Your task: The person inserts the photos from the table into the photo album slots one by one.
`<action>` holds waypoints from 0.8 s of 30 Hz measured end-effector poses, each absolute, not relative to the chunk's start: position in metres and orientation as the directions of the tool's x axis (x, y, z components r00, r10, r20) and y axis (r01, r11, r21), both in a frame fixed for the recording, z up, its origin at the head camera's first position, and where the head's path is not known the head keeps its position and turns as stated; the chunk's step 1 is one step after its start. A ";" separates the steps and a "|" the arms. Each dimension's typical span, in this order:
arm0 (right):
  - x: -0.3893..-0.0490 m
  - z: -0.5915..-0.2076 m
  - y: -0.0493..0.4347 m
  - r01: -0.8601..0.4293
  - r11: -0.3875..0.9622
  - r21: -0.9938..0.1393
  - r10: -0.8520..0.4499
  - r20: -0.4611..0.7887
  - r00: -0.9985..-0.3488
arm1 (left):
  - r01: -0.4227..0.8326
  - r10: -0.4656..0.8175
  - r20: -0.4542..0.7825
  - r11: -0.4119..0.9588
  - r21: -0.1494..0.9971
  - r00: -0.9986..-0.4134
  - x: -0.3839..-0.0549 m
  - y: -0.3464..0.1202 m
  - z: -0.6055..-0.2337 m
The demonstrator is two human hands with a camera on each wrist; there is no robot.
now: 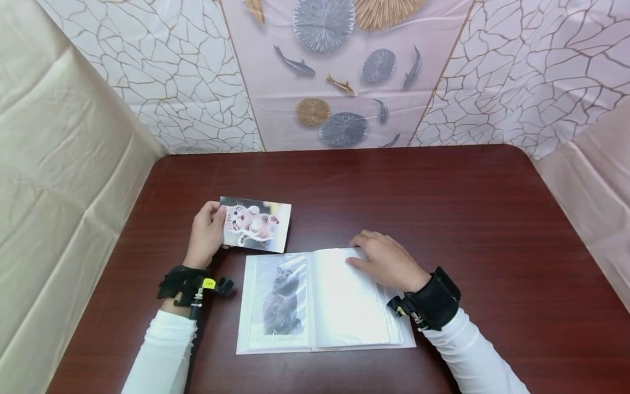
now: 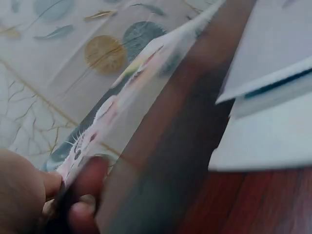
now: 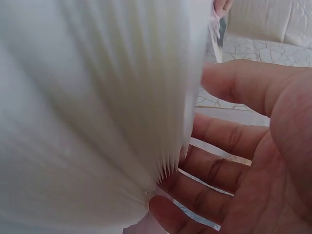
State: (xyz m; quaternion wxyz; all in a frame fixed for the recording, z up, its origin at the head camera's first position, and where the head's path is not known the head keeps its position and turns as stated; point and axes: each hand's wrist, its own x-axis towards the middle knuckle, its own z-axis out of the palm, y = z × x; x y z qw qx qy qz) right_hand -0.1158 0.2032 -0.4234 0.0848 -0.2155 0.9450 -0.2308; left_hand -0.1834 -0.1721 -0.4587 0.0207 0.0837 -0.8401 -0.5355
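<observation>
My left hand [image 1: 205, 235] pinches the left edge of a photo [image 1: 258, 227] of a pale kitten, holding it beyond the album's top left corner. In the left wrist view the photo [image 2: 100, 124] is seen almost edge-on between thumb and fingers. An open photo album [image 1: 277, 350] lies on the table. Its left pocket holds a photo of a grey cat [image 1: 281, 303]; the right page [image 1: 349, 306] looks blank white. My right hand [image 1: 389, 260] rests at the upper right of that page. In the right wrist view, its lightly bent fingers touch the edges of several stacked sleeves [image 3: 131, 97].
The album lies near the front of a dark red-brown wooden table [image 1: 394, 191]. A patterned cloth [image 1: 339, 76] hangs behind the table's far edge. Cream cloth [image 1: 59, 164] hangs along the left side, and another pale cloth [image 1: 590, 180] is on the right.
</observation>
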 end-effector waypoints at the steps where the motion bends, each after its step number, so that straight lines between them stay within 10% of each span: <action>1: -0.116 -0.424 0.204 -0.366 0.800 -0.476 -0.446 -0.063 -0.893 | -0.109 -0.144 -0.053 0.409 0.906 -0.988 -0.185 -0.169 -0.459; 24: -0.134 -0.432 0.224 -0.268 0.642 -0.718 -0.471 -0.094 -0.877 | -0.124 0.102 -0.156 0.265 0.956 -0.982 -0.208 -0.111 -0.454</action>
